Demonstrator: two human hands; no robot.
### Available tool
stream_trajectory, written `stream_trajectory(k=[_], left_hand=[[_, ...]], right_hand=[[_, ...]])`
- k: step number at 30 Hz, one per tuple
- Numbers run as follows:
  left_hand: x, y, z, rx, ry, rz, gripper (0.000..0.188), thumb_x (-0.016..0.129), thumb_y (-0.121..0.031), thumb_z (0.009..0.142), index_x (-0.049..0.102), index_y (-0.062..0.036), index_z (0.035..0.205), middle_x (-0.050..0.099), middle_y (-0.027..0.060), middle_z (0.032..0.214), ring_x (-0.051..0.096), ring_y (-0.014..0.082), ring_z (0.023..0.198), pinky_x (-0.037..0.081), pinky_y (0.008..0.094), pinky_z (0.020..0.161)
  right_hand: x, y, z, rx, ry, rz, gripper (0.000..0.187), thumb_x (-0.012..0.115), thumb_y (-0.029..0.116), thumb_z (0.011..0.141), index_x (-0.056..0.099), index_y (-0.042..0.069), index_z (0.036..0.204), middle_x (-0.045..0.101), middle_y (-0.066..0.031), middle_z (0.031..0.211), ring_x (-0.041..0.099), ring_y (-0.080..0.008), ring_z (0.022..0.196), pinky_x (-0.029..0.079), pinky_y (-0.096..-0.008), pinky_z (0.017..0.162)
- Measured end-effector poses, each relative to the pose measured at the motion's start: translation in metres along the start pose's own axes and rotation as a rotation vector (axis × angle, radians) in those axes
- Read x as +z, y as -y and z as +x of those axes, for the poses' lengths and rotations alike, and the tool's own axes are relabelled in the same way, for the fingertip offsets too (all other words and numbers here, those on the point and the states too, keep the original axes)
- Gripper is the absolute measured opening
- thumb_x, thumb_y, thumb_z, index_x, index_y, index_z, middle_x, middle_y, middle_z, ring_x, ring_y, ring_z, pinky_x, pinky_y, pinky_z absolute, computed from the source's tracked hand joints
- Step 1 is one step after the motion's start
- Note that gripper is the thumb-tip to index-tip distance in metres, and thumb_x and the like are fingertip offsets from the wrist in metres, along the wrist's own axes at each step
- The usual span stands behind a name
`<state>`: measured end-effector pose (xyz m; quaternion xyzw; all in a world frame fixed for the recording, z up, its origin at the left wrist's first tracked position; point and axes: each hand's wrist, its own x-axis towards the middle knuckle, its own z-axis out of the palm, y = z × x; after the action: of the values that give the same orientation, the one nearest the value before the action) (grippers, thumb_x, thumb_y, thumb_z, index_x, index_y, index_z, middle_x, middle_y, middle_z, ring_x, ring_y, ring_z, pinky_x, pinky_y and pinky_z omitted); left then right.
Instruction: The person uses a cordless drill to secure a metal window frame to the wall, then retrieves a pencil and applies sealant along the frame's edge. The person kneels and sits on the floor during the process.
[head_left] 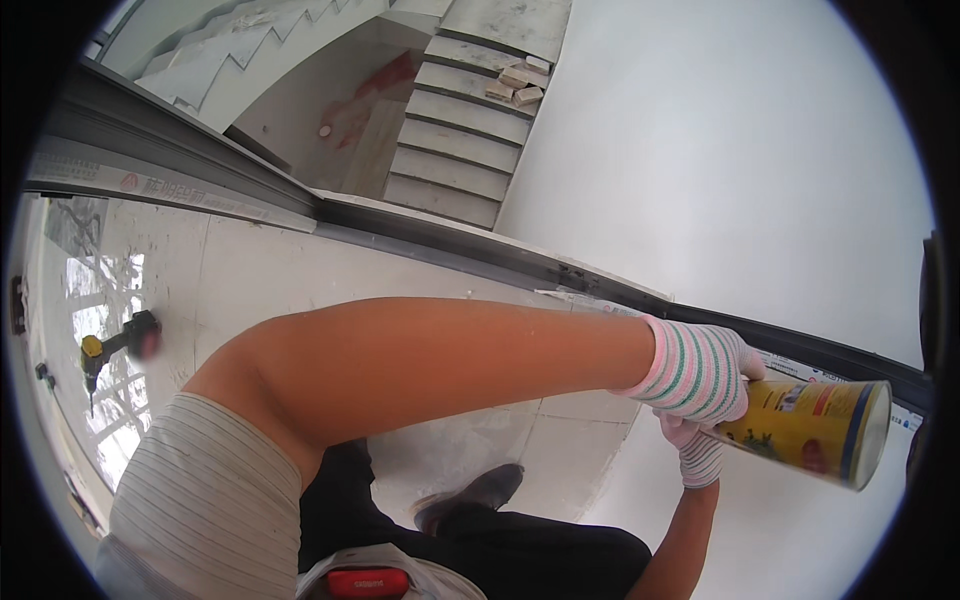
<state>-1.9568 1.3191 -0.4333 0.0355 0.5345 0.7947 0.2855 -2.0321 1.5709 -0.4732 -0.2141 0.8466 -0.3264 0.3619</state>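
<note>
A yellow cylindrical can [800,425] with a blue band and a bare metal end lies tilted nearly on its side at the right, its metal end pointing right. My left hand [705,375], in a white glove with pink and green stripes, reaches across from the left and closes round the can's other end. Just below it is my right hand [690,435], in a similar striped glove, curled close against that same end. My left hand and the can cover most of its fingers, so what it grips is hidden.
A dark metal frame [440,250] runs along the white wall [720,180]. Beyond it are stairs [450,150] with several loose blocks [520,82]. A cordless drill [118,345] stands on the glossy tiled floor [270,260] at the left.
</note>
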Motion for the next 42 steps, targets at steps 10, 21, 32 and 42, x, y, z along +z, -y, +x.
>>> stream_trajectory(k=[10, 21, 32, 42], left_hand=[[-0.012, -0.045, -0.007, 0.226, -0.14, 0.441, 0.068, 0.085, -0.039, 0.074, 0.062, -0.0043, 0.128, 0.068, 0.0151, 0.114, 0.069, 0.0264, 0.101, 0.057, 0.035, 0.09], [-0.045, -0.027, -0.003, 0.493, -0.144, 0.128, 0.063, 0.086, -0.031, 0.076, 0.063, -0.0023, 0.127, 0.07, 0.0121, 0.111, 0.067, 0.0229, 0.1, 0.056, 0.0342, 0.091], [-0.075, -0.005, 0.015, 0.55, -0.253, 0.165, 0.062, 0.087, -0.028, 0.078, 0.063, -0.0003, 0.127, 0.072, 0.011, 0.11, 0.066, 0.0211, 0.102, 0.055, 0.034, 0.093], [-0.105, 0.025, 0.045, 0.435, -0.514, 0.358, 0.083, 0.081, -0.055, 0.082, 0.059, 0.003, 0.137, 0.068, 0.0201, 0.126, 0.064, 0.0299, 0.119, 0.049, 0.0384, 0.106]], right_hand=[[-0.007, -0.022, 0.037, -0.008, -0.03, -0.003, 0.048, 0.068, 0.016, 0.095, 0.053, 0.005, 0.138, 0.063, -0.01, 0.126, 0.068, -0.0251, 0.107, 0.058, -0.038, 0.09], [0.013, 0.049, 0.067, 0.066, 0.165, 0.265, 0.049, 0.07, 0.022, 0.094, 0.052, 0.008, 0.138, 0.063, -0.014, 0.134, 0.07, -0.0332, 0.107, 0.063, -0.0457, 0.081], [0.012, 0.034, 0.095, 0.034, 0.244, 0.293, 0.069, 0.081, 0.038, 0.082, 0.05, 0.013, 0.138, 0.07, -0.0113, 0.119, 0.073, -0.0229, 0.09, 0.063, -0.0351, 0.074], [0.02, 0.03, 0.109, 0.109, 0.159, 0.437, 0.058, 0.08, 0.04, 0.082, 0.058, 0.009, 0.126, 0.069, -0.0085, 0.11, 0.074, -0.0229, 0.091, 0.063, -0.0346, 0.073]])
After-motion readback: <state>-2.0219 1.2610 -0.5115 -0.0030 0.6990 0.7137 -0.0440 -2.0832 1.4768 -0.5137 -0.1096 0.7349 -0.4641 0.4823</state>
